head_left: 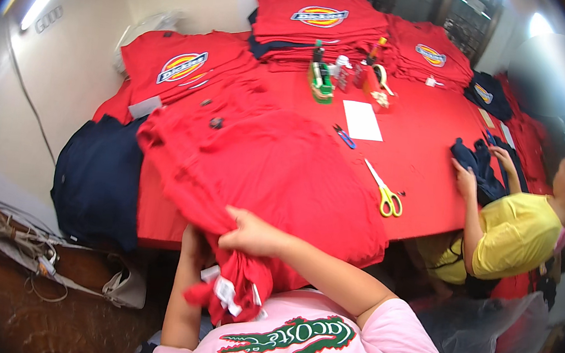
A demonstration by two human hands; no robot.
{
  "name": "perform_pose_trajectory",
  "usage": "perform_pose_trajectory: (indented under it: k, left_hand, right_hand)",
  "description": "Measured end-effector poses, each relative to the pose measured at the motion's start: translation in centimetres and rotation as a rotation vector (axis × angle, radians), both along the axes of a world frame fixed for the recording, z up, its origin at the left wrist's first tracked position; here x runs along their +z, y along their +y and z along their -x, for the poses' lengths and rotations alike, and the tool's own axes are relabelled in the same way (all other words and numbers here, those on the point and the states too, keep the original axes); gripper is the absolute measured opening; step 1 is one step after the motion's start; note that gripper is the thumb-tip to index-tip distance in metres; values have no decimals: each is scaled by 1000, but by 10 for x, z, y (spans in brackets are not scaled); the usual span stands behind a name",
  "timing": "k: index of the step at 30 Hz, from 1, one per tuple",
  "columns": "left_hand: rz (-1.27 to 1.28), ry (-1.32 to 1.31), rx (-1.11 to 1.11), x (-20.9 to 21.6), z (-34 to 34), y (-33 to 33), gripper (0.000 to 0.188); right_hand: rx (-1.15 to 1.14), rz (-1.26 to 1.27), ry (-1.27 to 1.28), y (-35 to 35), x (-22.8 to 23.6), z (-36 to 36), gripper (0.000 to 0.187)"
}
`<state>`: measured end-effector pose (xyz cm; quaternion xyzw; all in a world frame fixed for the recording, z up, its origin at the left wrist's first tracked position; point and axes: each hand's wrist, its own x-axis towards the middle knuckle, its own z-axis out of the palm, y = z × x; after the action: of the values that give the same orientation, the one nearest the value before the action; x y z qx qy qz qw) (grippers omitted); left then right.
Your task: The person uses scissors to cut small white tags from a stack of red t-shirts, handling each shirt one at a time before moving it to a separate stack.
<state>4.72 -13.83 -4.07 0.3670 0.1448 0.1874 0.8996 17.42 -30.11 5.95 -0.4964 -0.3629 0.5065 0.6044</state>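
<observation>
A red T-shirt lies spread over the table's near edge, its lower end bunched and hanging close to my chest. White labels show on the bunched part. My right hand is closed on a fold of this shirt, thumb on top. Just left of it, my left hand is up against the cloth at the table edge; its fingers are hidden by the fabric. Right of the shirt lie yellow-handled scissors and small blue thread snips.
Stacks of red T-shirts line the table's far side. Dark blue garments hang at the left. A green tape dispenser stands behind a white paper. At right, a person in yellow handles a dark blue garment.
</observation>
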Motion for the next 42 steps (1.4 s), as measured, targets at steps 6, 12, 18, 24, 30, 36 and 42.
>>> perform_pose_trajectory:
  k: [6, 12, 18, 24, 30, 36, 42]
  left_hand:
    - [-75, 65, 5, 28, -30, -34, 51]
    - [-509, 339, 169, 74, 43, -16, 56]
    - [-1007, 665, 412, 141, 120, 17, 61]
    - [-1449, 750, 613, 248, 133, 41, 66]
    - [-1843, 413, 489, 293, -13, 62, 71]
    - [-1604, 562, 321, 135, -178, 140, 104]
    - [-1873, 1250, 234, 1, -151, 168, 88]
  right_hand:
    - [266, -62, -353, -66, 69, 27, 69]
    - [466, -593, -376, -93, 110, 42, 84]
    - [401, -892, -288, -119, 125, 35, 87]
    - [551, -635, 24, -131, 125, 18, 87]
    - [124, -537, 513, -89, 57, -11, 64]
    - [-549, 188, 312, -63, -66, -141, 49]
    - [-545, 130, -193, -199, -55, -164, 37]
